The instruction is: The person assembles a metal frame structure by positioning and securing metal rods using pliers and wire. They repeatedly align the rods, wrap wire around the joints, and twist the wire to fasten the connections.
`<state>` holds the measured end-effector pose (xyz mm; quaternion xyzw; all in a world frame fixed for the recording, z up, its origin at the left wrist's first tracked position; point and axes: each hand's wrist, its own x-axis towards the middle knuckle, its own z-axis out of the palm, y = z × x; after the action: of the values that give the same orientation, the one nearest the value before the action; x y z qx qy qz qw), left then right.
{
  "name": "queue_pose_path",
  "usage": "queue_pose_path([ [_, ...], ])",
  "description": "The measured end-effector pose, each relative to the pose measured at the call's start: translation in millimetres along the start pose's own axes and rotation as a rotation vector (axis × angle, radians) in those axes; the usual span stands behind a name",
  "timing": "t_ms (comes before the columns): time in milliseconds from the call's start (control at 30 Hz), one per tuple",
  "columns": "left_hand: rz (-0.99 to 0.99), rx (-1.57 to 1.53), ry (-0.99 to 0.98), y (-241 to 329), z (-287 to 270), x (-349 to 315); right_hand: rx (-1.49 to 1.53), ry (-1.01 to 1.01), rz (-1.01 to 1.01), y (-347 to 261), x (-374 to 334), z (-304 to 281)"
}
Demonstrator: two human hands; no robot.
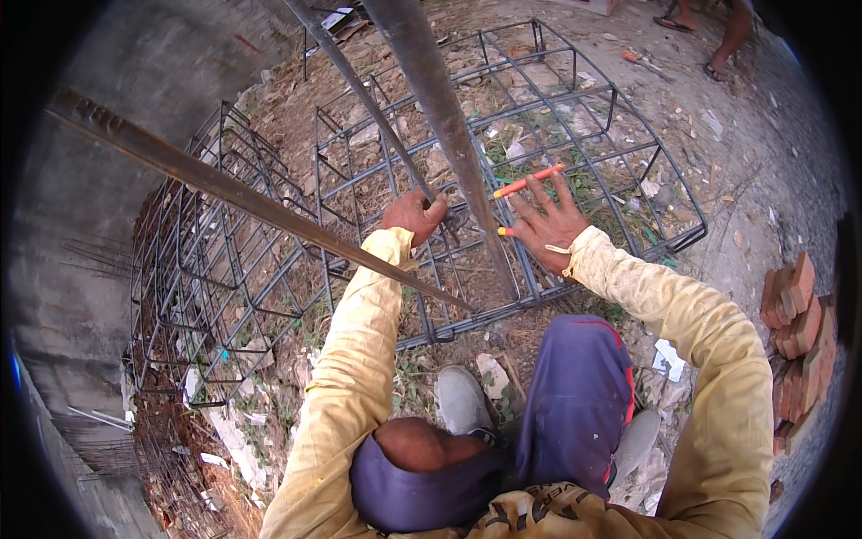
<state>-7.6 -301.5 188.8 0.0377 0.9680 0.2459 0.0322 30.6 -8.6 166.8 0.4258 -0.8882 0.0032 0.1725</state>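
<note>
A flat cage of tied steel reinforcing bars [575,166] lies on the ground before me. My left hand [413,217] is closed at the lower part of a thin slanted metal bar [373,110], thumb against it. To its right, my right hand [549,225] holds a hand tool, pliers or pincers, with orange handles [530,181] and yellow tips. The handles stand apart; my fingers hide the tool's head. Between my hands a thick dark metal pole [440,112] slopes down to the cage's near edge. A rusty bar [224,190] passes over my left forearm.
More bar cages [229,260] are stacked at left beside a grey concrete wall [99,189]. A pile of red bricks [795,332] sits at right. At the upper right, another person's legs [729,40] show. White scraps and rubble [669,359] litter the dirt around my shoes [462,400].
</note>
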Motion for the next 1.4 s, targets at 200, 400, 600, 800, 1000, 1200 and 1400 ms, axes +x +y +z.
queue_pose_path([
  [200,-0.016,0.013,-0.023,-7.9,1.6,4.5,0.167,-0.078,-0.038,16.4,-1.9,14.4],
  [400,-0.014,0.017,-0.019,-10.0,-2.0,-0.2,0.34,-0.142,0.139,18.6,5.1,12.8],
  [600,0.013,0.04,0.035,-0.3,2.6,1.7,0.136,-0.187,0.051,35.3,8.6,15.5],
  [800,-0.023,0.103,-0.087,-6.3,-1.2,0.6,0.134,-0.328,0.163,15.3,32.3,-34.1],
  [1000,0.042,0.027,-0.028,-24.3,11.6,16.0,0.195,-0.635,0.093,21.9,99.9,-104.2],
  [1200,0.119,0.081,0.025,-49.3,19.6,14.1,0.221,-0.688,0.036,4.7,125.5,-128.6],
  [1400,0.059,0.029,0.069,-1.7,11.8,4.3,0.777,-0.663,0.373,14.0,41.0,-12.4],
])
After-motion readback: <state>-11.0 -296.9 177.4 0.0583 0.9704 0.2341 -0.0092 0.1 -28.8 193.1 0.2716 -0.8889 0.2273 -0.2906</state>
